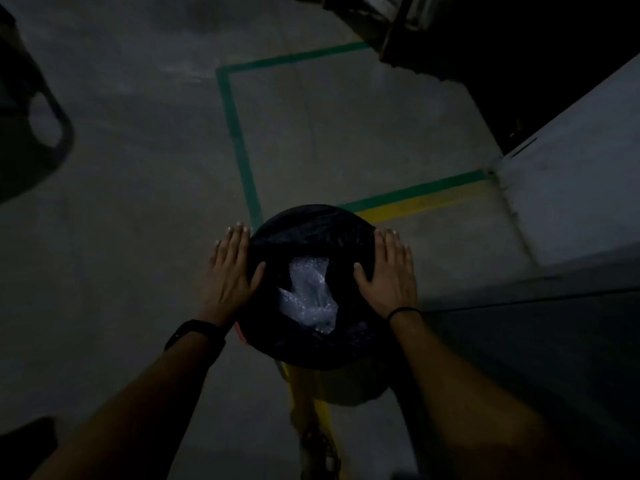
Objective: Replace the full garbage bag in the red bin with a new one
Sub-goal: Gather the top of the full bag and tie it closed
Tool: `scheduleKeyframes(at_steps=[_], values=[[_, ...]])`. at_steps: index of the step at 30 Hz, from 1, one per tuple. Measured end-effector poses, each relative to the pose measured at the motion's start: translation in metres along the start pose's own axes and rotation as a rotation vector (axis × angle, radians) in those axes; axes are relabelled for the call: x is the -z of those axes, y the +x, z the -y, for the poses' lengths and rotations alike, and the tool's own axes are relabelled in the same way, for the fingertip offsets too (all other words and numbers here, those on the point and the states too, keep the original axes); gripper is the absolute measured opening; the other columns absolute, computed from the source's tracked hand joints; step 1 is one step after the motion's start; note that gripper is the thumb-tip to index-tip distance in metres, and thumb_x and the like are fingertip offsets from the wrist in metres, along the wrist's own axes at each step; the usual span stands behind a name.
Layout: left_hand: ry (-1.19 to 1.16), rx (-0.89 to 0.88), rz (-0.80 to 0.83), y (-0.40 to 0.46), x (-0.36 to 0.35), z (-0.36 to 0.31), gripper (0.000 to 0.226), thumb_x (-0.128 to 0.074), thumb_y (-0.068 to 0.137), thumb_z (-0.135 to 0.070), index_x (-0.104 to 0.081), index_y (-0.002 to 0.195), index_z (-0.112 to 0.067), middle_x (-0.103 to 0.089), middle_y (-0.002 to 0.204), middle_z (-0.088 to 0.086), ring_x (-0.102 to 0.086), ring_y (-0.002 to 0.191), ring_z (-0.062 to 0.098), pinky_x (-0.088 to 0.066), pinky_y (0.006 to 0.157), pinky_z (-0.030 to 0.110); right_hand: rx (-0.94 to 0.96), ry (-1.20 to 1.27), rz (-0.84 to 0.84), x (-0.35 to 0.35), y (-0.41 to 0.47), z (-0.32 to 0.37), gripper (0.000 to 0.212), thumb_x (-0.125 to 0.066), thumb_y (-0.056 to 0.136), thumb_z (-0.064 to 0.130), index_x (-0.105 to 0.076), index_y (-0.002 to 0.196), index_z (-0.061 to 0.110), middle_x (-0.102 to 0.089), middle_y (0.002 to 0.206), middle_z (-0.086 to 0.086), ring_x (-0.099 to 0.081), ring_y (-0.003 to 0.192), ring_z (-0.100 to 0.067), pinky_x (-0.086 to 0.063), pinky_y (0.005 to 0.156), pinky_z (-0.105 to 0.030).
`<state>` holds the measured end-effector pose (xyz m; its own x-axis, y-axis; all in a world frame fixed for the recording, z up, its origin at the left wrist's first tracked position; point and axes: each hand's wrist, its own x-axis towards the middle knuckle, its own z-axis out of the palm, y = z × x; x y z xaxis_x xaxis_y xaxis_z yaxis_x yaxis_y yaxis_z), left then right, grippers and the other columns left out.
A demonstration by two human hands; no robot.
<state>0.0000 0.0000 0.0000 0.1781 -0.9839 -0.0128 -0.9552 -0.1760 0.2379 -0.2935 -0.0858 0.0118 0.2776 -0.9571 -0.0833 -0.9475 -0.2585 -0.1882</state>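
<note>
A black garbage bag [304,233] lines a round bin and folds over its rim. A sliver of the red bin [239,332] shows at the lower left of the rim. Inside lies crumpled clear bubble wrap [310,292]. My left hand [230,271] rests flat on the left side of the rim, fingers straight, thumb over the bag's edge. My right hand [389,271] lies flat on the right side in the same way, thumb on the bag.
The scene is dim. Green [239,140] and yellow [419,204] floor lines run behind the bin. A grey wall or cabinet [571,202] stands close on the right. A dark chair-like object [31,133] sits at the left. My sandalled foot [318,445] is below the bin.
</note>
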Motion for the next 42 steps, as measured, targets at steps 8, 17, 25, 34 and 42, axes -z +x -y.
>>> scheduleKeyframes(at_steps=[8,17,25,34,42], values=[[-0.267,0.314,0.196,0.002,-0.034,0.001,0.065,-0.04,0.099,-0.041,-0.025,0.15,-0.003,-0.028,0.156,0.018,-0.031,0.142,0.034,-0.029,0.113,0.047,-0.269,0.216,0.144,-0.033,-0.005,-0.021,0.067,-0.043,0.097,0.036,-0.016,0.153,0.011,-0.025,0.158,-0.012,-0.031,0.141,-0.029,-0.037,0.11,-0.041],[-0.236,0.428,0.21,0.005,-0.033,0.008,0.019,-0.058,0.09,-0.011,-0.059,0.094,0.007,-0.062,0.094,0.029,-0.062,0.079,0.042,-0.046,0.065,0.04,-0.358,0.03,0.199,-0.045,-0.001,-0.033,0.032,-0.046,0.094,0.002,-0.048,0.126,0.0,-0.053,0.122,-0.02,-0.05,0.112,-0.034,-0.047,0.088,-0.042],[-0.215,0.449,0.195,0.01,-0.022,0.0,0.018,-0.053,0.091,-0.008,-0.057,0.082,0.008,-0.059,0.088,0.027,-0.06,0.076,0.043,-0.036,0.06,0.035,-0.357,0.024,0.175,-0.046,0.008,-0.033,0.022,-0.044,0.096,-0.002,-0.059,0.112,-0.002,-0.062,0.107,-0.023,-0.06,0.097,-0.035,-0.05,0.082,-0.039],[-0.401,0.3,0.216,0.023,-0.007,-0.032,0.015,-0.061,0.086,-0.012,-0.066,0.086,0.002,-0.069,0.083,0.021,-0.065,0.076,0.034,-0.038,0.06,0.028,-0.543,0.25,0.086,-0.042,0.006,-0.027,0.027,-0.045,0.09,-0.004,-0.053,0.116,-0.003,-0.057,0.113,-0.025,-0.056,0.102,-0.04,-0.049,0.08,-0.042],[-0.882,0.491,0.183,0.043,-0.01,-0.036,0.018,-0.062,0.085,-0.024,-0.057,0.075,-0.01,-0.062,0.074,0.006,-0.055,0.068,0.015,-0.044,0.067,0.031,-0.759,0.313,0.212,-0.043,0.002,-0.038,0.028,-0.062,0.092,0.016,-0.062,0.102,-0.01,-0.063,0.11,-0.03,-0.062,0.101,-0.041,-0.049,0.075,-0.036]])
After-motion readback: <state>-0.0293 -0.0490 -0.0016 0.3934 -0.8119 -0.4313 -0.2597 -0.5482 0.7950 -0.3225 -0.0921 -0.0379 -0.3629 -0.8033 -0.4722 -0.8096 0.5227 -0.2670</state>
